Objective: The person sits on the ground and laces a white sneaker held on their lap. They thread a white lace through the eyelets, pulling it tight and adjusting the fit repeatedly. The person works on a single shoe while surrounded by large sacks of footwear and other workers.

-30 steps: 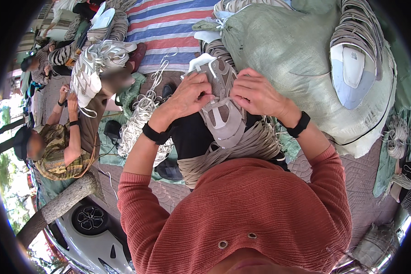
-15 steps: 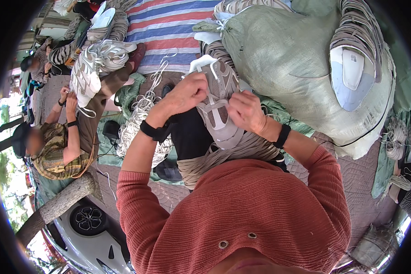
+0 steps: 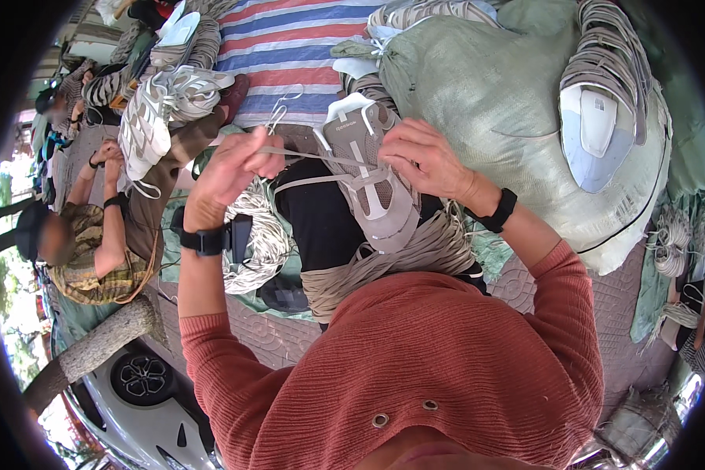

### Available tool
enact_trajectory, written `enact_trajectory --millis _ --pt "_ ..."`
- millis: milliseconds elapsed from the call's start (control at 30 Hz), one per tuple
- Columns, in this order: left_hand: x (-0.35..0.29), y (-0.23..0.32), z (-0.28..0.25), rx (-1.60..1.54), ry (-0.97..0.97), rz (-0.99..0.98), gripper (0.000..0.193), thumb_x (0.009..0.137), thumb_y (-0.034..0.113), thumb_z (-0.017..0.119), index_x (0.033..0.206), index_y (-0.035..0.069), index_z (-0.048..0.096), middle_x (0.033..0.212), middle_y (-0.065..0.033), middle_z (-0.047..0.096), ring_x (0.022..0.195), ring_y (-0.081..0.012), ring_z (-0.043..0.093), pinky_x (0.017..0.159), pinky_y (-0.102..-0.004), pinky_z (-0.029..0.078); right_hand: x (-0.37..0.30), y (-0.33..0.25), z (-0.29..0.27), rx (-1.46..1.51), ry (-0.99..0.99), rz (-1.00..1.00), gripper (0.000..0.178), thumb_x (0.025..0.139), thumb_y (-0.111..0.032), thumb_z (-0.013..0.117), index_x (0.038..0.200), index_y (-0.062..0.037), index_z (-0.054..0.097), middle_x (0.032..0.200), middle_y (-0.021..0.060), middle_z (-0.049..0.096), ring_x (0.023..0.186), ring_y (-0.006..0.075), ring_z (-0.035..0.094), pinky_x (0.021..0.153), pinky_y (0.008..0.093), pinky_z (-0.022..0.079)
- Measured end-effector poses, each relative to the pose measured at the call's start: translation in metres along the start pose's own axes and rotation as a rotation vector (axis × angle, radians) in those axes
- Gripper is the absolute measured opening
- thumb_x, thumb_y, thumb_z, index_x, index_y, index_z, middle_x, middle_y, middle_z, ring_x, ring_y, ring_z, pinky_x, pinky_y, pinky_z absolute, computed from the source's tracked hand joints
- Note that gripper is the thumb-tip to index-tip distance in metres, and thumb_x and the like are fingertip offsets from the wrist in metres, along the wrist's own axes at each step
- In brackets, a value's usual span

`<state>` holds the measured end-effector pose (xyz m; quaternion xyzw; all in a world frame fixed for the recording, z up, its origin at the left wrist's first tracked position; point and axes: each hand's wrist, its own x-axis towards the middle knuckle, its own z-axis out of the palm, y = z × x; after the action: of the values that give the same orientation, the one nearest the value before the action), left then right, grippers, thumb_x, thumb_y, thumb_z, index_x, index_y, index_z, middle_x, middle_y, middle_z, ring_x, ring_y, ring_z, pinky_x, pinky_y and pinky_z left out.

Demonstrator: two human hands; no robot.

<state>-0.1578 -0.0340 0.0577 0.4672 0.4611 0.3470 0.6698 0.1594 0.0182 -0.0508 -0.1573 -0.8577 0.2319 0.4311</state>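
Note:
A grey-beige shoe upper [image 3: 386, 217] with white trim lies across my lap, toe toward me. My left hand [image 3: 241, 164] is out to the left of it, closed on a flat beige shoelace [image 3: 309, 157] that runs taut across to the upper's eyelets. Another strand of lace loops below it, over my dark trouser leg. At the upper's right edge, my right hand [image 3: 429, 160] has its fingers pinched together by the lacing; what exactly sits between them is hidden. A thick bundle of beige laces [image 3: 341, 290] lies over my thighs.
Left of my knees is a heap of white laces [image 3: 262, 251]. A big green woven sack [image 3: 493, 102] stands at right, with stacked shoe uppers [image 3: 603, 94] on it. Another person [image 3: 94, 243] sits at left beside pale uppers [image 3: 160, 110]. Striped sheeting [image 3: 290, 55] lies ahead.
My left hand has moved from the upper out to the left and down, drawing the shoelace out straight. My right hand has shifted slightly up along the upper's right edge.

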Motion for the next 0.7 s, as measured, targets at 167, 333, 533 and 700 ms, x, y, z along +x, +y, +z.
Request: enact_trajectory --millis 167,333,533,700 --pt "-0.038 0.023 0.026 -0.566 0.052 0.453 0.028 0.097 0.023 0.057 0.075 0.008 0.051 0.078 -0.0027 0.043 0.07 -0.0123 0.04 0.073 -0.0346 0.04 0.019 -0.038 0.022 -0.205 -0.419 0.187 0.018 0.089 -0.02 0.064 0.102 -0.0087 0.069 0.072 0.0077 0.065 0.068 0.0292 0.065 0.06 0.0416 0.049" --pt "-0.101 0.021 -0.012 -0.847 0.238 0.679 0.014 0.097 0.014 0.057 0.093 0.001 0.061 0.127 -0.0171 0.052 0.08 -0.0143 0.045 0.068 -0.026 0.044 0.02 -0.045 0.056 -0.317 -0.571 0.156 0.025 0.082 -0.016 0.064 0.102 -0.0006 0.062 0.065 0.013 0.065 0.065 0.0317 0.068 0.058 0.0453 0.05" --pt "-0.206 -0.015 -0.1 -1.064 0.265 0.867 0.018 0.1 0.009 0.051 0.104 -0.007 0.06 0.118 -0.0182 0.057 0.079 -0.0169 0.048 0.068 -0.0268 0.044 0.023 -0.054 0.055 -0.403 -0.608 0.115 0.018 0.085 -0.02 0.066 0.091 -0.0043 0.061 0.07 0.0116 0.065 0.068 0.0316 0.068 0.055 0.0424 0.049" --pt "-0.283 -0.039 -0.144 -0.856 0.56 0.97 0.021 0.101 0.009 0.048 0.115 -0.004 0.058 0.118 -0.0157 0.06 0.081 -0.0192 0.049 0.073 -0.0302 0.046 0.04 -0.057 0.051 -0.068 -0.626 0.117 0.017 0.082 -0.018 0.069 0.088 -0.0018 0.07 0.07 0.0133 0.067 0.068 0.0252 0.068 0.055 0.0406 0.048"
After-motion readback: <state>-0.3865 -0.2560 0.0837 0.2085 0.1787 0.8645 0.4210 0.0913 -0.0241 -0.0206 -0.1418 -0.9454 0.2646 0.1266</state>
